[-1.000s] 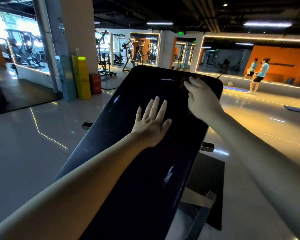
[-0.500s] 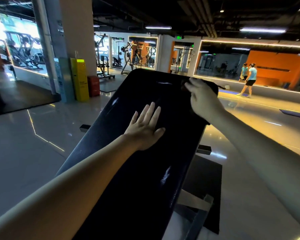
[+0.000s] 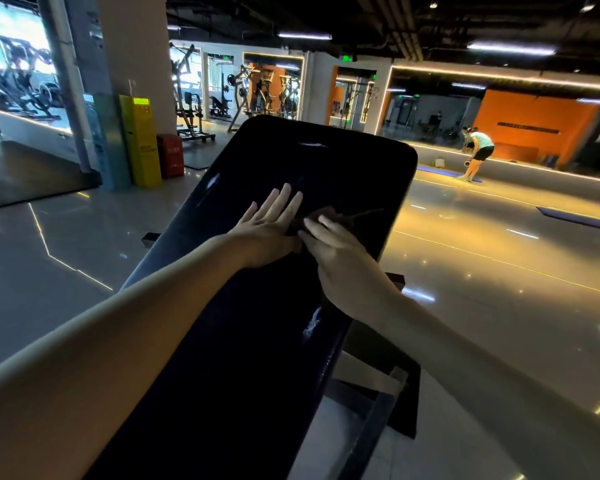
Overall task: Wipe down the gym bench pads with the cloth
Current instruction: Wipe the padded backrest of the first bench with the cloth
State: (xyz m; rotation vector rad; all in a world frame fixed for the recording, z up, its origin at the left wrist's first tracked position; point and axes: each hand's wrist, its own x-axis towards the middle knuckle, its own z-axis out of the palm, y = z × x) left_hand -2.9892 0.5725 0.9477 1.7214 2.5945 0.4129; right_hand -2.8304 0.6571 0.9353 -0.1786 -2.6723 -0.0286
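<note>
Two hands: both on the black bench pad, mid-length, touching side by side.
Left hand: flat, palm down, fingers straight, holding nothing.
Right hand: fingers nearly straight over the cloth, pressing it to the pad.
Cloth position: dark, bunched, at 12 o'clock of that hand.
Background: person bent over, 2 o'clock.
</note>
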